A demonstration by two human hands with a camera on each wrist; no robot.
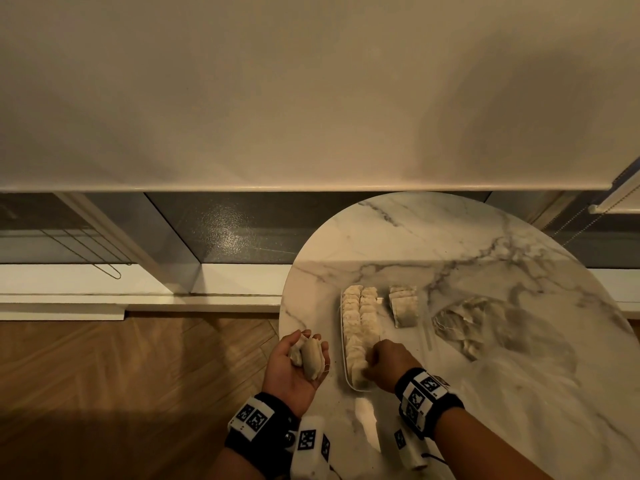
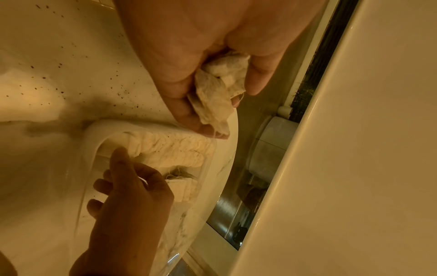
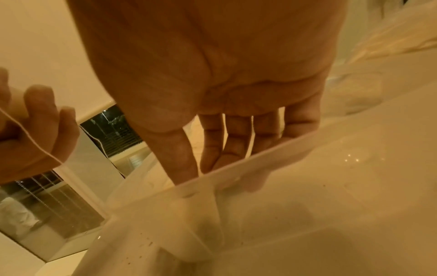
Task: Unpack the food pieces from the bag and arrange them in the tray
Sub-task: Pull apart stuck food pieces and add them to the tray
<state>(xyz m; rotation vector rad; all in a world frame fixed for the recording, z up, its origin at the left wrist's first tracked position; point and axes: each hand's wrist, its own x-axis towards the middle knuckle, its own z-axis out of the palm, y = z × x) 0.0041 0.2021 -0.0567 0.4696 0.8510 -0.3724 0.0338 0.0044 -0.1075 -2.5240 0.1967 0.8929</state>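
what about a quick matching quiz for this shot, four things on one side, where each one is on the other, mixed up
Things:
1. left hand
2. right hand
3. clear tray
4. plastic bag

Places or states:
A. lies on the marble table, right of the tray
B. reaches into the tray's near end
C. holds a few tea bags, palm up
D. holds two rows of tea bags

Pairs: 1-C, 2-B, 3-D, 4-A

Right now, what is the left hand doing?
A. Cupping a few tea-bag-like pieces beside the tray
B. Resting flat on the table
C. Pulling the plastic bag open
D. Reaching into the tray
A: the left hand is palm-up at the table's left edge with its fingers curled round a few pieces, while the right hand is down at the near end of the tray.
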